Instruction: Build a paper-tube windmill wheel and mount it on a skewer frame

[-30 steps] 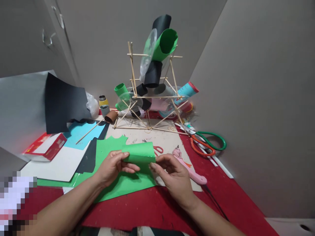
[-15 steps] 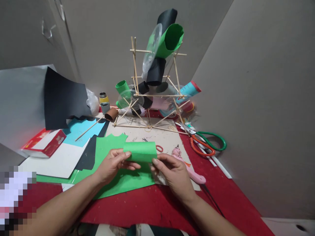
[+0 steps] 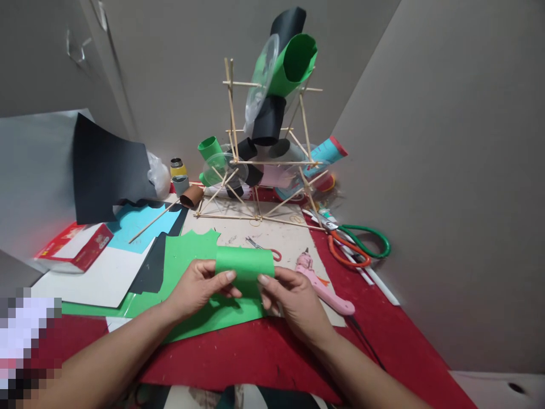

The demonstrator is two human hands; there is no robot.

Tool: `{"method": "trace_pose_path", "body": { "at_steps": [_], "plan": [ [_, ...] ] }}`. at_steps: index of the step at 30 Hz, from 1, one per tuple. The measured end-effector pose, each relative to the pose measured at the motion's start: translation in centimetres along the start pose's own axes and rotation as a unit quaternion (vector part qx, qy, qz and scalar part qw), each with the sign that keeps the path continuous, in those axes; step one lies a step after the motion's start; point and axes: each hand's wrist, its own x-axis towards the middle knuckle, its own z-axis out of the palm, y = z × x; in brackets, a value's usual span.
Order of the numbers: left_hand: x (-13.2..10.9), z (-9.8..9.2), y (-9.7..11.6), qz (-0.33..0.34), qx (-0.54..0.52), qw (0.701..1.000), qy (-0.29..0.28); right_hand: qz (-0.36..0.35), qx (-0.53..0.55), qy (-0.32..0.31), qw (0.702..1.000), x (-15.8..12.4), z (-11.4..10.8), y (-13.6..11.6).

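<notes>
A curled piece of green paper point(image 3: 244, 260) is held by both ends over the table. My left hand point(image 3: 202, 287) pinches its left end, thumb in front and fingers behind. At the other end, my right hand point(image 3: 292, 292) grips it between thumb and fingers. Beneath lies a larger green sheet point(image 3: 191, 315) with a scalloped top edge. Small scissors point(image 3: 272, 253) with a red handle rest just behind the curled piece. To the right of my right hand is a pink glue gun point(image 3: 326, 289).
A stick frame point(image 3: 230, 216) carrying clear discs and green and black paper tubes stands behind my hands. Large scissors point(image 3: 360, 244) with green and orange handles lie at the right. Left are a red box point(image 3: 87, 250), blue paper point(image 3: 138, 224) and a black sheet point(image 3: 106, 170).
The curled green paper has shifted slightly right. My left thumb has slid further along its front, and my right thumb has moved a little inward. More of the small scissors shows.
</notes>
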Motion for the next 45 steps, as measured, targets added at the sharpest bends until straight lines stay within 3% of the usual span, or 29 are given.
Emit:
{"method": "trace_pose_path", "body": {
  "at_steps": [6, 12, 20, 24, 32, 37, 45],
  "plan": [
    [0.20, 0.02, -0.16, 0.004, -0.029, 1.000, 0.003, 0.004, 0.040, 0.024, 0.999, 0.14, -0.14, 0.45],
    [0.26, -0.02, -0.13, 0.008, -0.003, 0.999, 0.044, 0.007, 0.058, 0.029, 0.998, 0.20, 0.02, 0.38],
    [0.16, 0.00, -0.23, 0.015, -0.001, 0.999, 0.030, 0.024, 0.080, 0.030, 0.996, 0.37, -0.02, 0.54],
    [0.22, 0.07, -0.01, 0.006, -0.008, 1.000, 0.022, 0.022, 0.068, 0.011, 0.997, 0.31, 0.07, 0.42],
    [0.34, -0.06, 0.03, 0.022, -0.012, 0.998, 0.061, -0.001, 0.104, -0.004, 0.995, 0.27, 0.19, -0.28],
    [0.20, 0.06, 0.17, 0.019, -0.007, 0.998, 0.054, -0.002, 0.060, -0.026, 0.998, 0.20, 0.15, 0.05],
    [0.08, 0.26, -0.14, 0.006, -0.009, 1.000, 0.007, 0.008, 0.028, -0.009, 1.000, 0.21, 0.26, 0.52]
  ]
}}
